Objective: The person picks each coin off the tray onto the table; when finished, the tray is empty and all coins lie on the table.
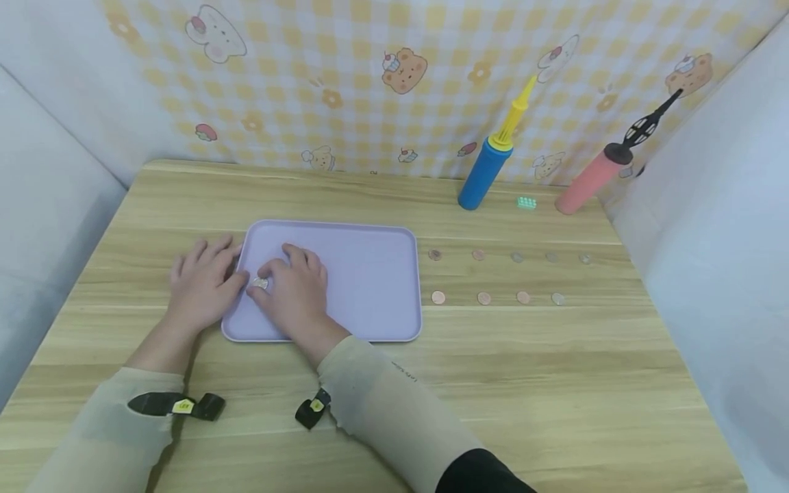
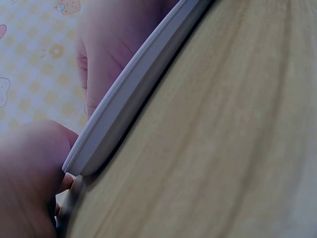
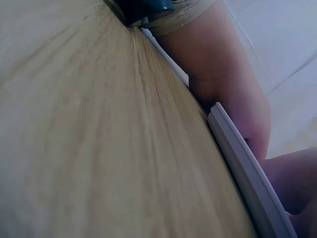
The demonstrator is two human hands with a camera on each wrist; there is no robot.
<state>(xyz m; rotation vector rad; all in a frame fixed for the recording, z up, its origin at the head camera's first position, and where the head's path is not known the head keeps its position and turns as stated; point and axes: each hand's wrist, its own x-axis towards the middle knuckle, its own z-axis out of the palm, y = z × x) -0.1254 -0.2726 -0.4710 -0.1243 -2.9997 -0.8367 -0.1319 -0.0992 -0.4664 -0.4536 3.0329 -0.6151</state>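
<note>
A pale purple tray (image 1: 370, 287) lies on the wooden table. My right hand (image 1: 298, 287) is over the tray's left part, its thumb and index finger pinching a silver coin (image 1: 261, 282) near the left rim. Beside that rim, my left hand (image 1: 206, 284) rests with fingers spread and its thumb at the tray's edge. In the left wrist view, the tray's side (image 2: 124, 94) hides the coin. The right wrist view shows the tray's rim (image 3: 247, 168) under the hand, also without the coin.
Right of the tray, two rows of coins lie on the table, among them a copper coin (image 1: 438, 298) and a silver coin (image 1: 557, 299). Behind them stand a blue pump (image 1: 485, 174) with a yellow top, a mint toy brick (image 1: 527, 203) and a pink pump (image 1: 588, 181).
</note>
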